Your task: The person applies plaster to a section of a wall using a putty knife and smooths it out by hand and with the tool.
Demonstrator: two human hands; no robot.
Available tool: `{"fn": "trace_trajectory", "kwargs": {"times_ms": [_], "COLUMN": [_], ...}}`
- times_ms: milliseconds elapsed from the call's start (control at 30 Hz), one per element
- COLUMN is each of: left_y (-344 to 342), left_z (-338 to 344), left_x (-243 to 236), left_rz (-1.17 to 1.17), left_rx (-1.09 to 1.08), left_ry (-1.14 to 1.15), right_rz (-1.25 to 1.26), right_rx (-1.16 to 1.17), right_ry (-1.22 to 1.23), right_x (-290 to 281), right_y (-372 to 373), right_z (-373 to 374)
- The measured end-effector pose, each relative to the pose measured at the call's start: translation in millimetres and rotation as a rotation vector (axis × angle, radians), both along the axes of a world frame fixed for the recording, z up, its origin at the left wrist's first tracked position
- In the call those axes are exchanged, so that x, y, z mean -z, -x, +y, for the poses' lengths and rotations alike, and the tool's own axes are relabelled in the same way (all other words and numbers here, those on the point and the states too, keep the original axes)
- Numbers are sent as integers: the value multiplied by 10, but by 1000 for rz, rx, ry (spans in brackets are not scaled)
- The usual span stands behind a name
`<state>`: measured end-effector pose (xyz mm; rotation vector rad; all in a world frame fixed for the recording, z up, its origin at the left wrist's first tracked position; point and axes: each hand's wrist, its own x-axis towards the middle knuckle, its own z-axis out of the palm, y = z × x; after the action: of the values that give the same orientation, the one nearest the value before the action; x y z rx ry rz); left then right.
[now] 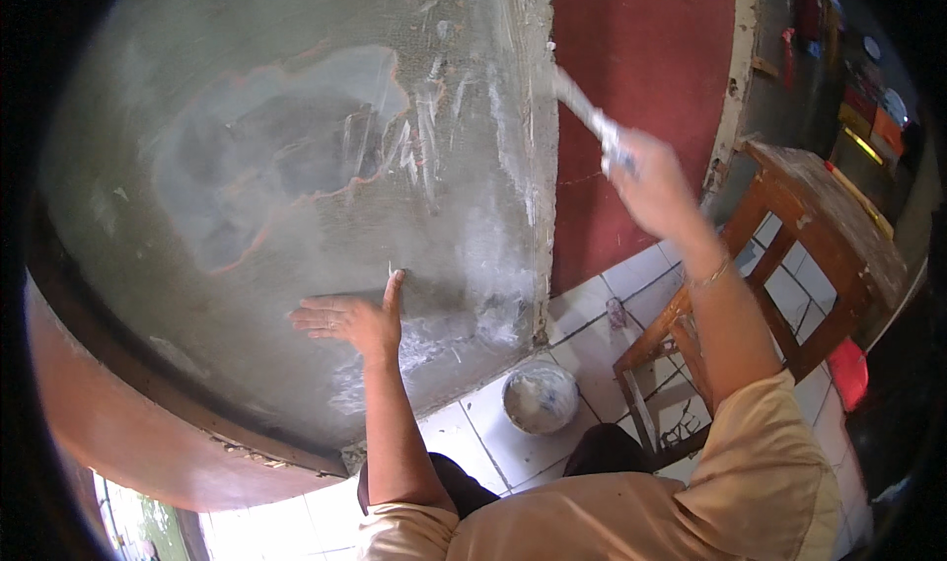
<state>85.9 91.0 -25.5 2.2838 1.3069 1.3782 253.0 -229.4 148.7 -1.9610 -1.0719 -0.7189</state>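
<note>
My left hand (360,322) rests flat against the grey plastered wall (326,236), fingers stretched to the left and thumb pointing up. White paste marks the thumb tip. My right hand (646,181) is raised on the right, in front of the dark red wall panel (641,88), wrapped round the handle of a scraper (580,102). Motion blurs this long, white-smeared tool, and its far end reaches the grey wall's vertical edge (543,157). I cannot tell whether it touches. Below, a bucket (541,429) with whitish paste inside stands on the floor.
White streaks and a smooth lighter patch (286,132) cover parts of the grey wall. A brown wooden chair (779,228) stands close to my right arm on white floor tiles (483,433). A red object (848,374) lies beyond it. A dark ledge (178,388) borders the wall at left.
</note>
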Motion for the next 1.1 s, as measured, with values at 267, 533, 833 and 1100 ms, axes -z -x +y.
{"fn": "trace_trajectory", "kwargs": {"times_ms": [267,533,833,1100], "left_y": [-28,-20,-16,-9], "left_z": [-9,-63,-64,-42], "left_x": [-42,-80,-83,-57], "left_rz": [-1,7,15,-5], "left_rx": [3,28,18,27], "left_ry": [-12,11,-14,4], "right_rz": [398,616,840,832], "right_rx": [-312,-506,-449,-727], "right_ry": [-205,-56,-270,-471], "right_x": [-1159,-877,54,-143], "right_y": [-230,-450,-884,-989], "right_z": [-165,-416,-53,349]}}
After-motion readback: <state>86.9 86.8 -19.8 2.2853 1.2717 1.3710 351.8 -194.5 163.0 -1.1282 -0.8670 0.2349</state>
